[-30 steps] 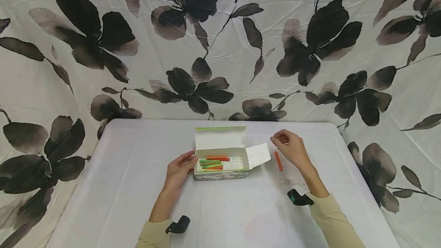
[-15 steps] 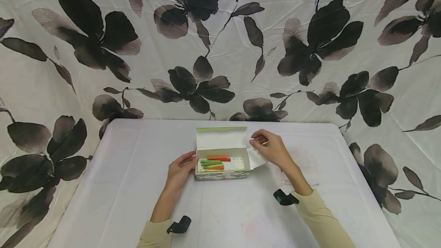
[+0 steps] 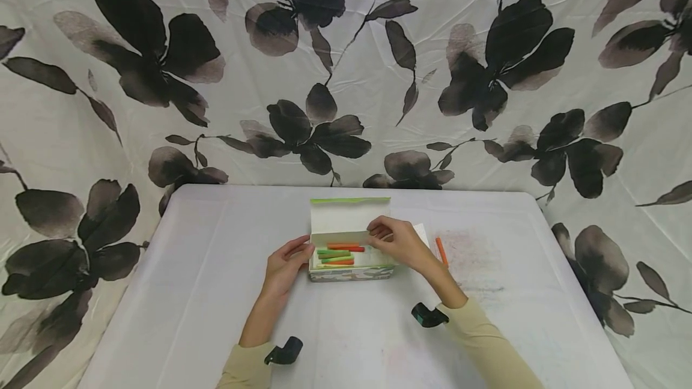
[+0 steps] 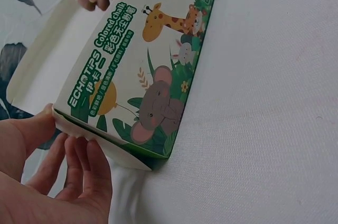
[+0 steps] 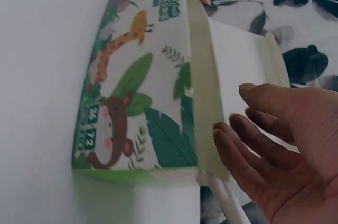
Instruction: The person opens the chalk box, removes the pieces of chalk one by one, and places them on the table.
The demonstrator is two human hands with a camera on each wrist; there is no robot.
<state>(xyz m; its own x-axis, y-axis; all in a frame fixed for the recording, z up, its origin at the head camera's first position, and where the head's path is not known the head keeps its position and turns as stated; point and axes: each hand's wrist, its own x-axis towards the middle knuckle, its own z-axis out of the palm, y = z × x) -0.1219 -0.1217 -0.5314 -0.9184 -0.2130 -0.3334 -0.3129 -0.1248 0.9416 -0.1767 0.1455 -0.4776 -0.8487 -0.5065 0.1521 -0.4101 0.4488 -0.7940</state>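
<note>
A box of colored chalk stands with its lid raised. Inside lie several orange, red and green chalk sticks. My left hand holds the left end of the box; in the left wrist view its thumb lies at the top edge and its fingers are against the end flap. Over the right part of the opening hovers my right hand, fingers loosely bent. No chalk shows between those fingers in the right wrist view, where the printed side of the box is close by.
An orange chalk stick lies on the white tablecloth right of the box, beside reddish chalk smudges. The right end flap sticks outward, partly behind the right hand. A floral cloth hangs behind the table.
My right hand has moved left, from above the loose orange stick to over the box opening. My left hand keeps its hold on the box's left end.
</note>
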